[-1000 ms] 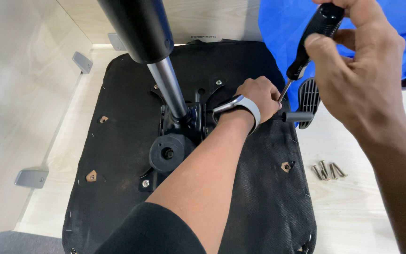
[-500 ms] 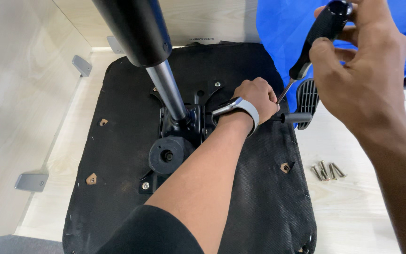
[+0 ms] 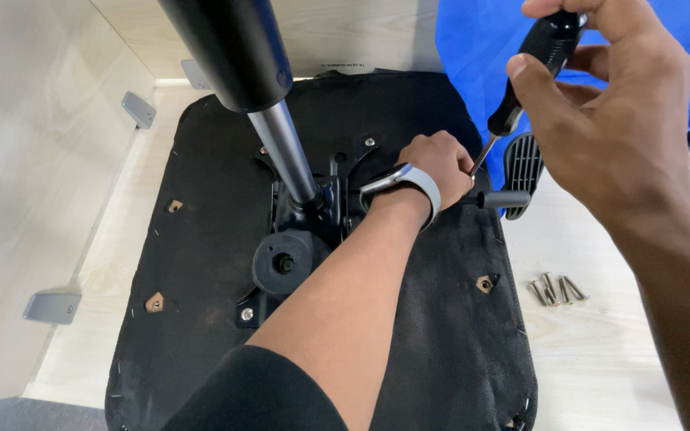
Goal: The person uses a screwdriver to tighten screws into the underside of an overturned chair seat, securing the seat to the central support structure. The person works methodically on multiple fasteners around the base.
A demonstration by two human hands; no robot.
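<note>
On the upturned chair seat [image 3: 201,263], the left hand [image 3: 439,162] curls its fingers by the mechanism plate [image 3: 313,215], steadying the spot where the right hand's [image 3: 600,104] closed fingers aim the screwdriver [image 3: 525,76].

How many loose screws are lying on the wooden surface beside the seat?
About 4, bunched in one small pile of loose screws on the wooden surface, just right of the black seat base, below the right hand. They overlap, so the count could be off.
</note>
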